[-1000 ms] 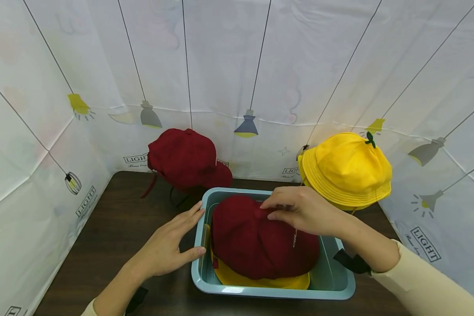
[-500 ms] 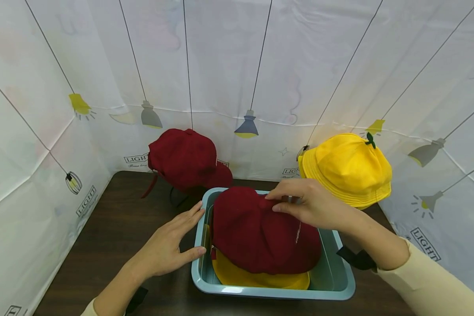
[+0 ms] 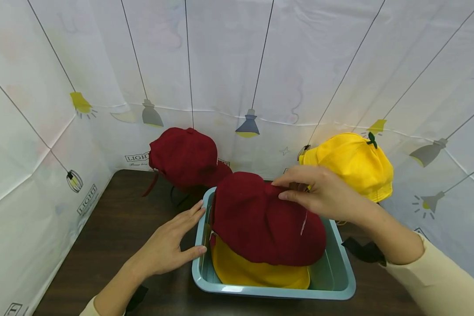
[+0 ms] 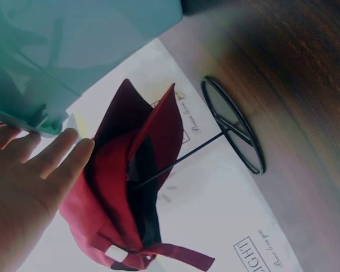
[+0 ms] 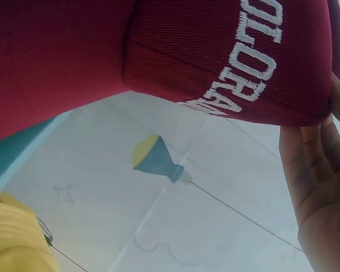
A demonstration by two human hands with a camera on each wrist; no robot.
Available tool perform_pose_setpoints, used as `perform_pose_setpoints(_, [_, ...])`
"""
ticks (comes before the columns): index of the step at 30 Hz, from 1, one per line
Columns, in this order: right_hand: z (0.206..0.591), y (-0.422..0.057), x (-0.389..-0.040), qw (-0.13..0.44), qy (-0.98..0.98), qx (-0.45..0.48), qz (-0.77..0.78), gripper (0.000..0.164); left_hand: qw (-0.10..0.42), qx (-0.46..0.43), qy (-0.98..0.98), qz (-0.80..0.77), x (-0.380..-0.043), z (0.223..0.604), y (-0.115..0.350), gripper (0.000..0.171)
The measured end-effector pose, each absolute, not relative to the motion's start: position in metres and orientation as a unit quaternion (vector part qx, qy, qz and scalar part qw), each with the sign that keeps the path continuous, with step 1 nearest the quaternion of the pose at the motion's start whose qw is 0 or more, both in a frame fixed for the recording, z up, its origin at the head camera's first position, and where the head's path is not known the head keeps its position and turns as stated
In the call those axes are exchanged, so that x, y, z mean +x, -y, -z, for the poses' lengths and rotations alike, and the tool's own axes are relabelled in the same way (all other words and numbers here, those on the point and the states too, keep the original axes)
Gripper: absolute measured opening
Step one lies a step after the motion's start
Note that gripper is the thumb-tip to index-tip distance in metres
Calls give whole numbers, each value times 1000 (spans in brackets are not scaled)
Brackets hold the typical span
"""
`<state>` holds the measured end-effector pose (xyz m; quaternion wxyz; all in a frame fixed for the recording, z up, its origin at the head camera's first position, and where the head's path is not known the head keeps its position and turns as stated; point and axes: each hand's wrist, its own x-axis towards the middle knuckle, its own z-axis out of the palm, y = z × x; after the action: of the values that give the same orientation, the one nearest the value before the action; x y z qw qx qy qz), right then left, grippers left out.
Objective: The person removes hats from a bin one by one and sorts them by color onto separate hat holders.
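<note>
My right hand [image 3: 325,193] pinches the crown top of a dark red baseball cap [image 3: 241,219]. The cap hangs tilted over a blue-grey plastic tub [image 3: 284,294]; white embroidered letters show on its front [image 5: 238,62] in the right wrist view. Beneath it, inside the tub, lies a yellow hat [image 3: 256,274], partly covered by the cap. My left hand [image 3: 162,245] has its fingers extended along the tub's left rim, fingertips right at the edge.
Behind the tub at left, a second red cap [image 3: 185,156] sits on a black wire stand [image 4: 235,133]. At back right stands a yellow bucket hat [image 3: 351,162] with a green sprout. A dark wooden table [image 3: 102,245] lies below; printed white cloth [image 3: 221,66] encloses it.
My right hand has lifted the red cap up and slightly to the right, away from me, uncovering more of the yellow hat in the tub. My left hand has stayed at the rim.
</note>
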<state>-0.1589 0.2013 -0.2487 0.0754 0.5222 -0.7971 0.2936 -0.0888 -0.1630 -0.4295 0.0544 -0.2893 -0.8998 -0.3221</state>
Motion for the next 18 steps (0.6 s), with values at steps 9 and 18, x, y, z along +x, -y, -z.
perform_pose_setpoints(9, [234, -198, -159, 95, 794, 529, -285, 42, 54, -289, 901, 320, -89, 429, 164, 84])
perform_pose_setpoints(18, [220, -194, -161, 113, 792, 531, -281, 43, 54, -291, 901, 318, -89, 430, 164, 84])
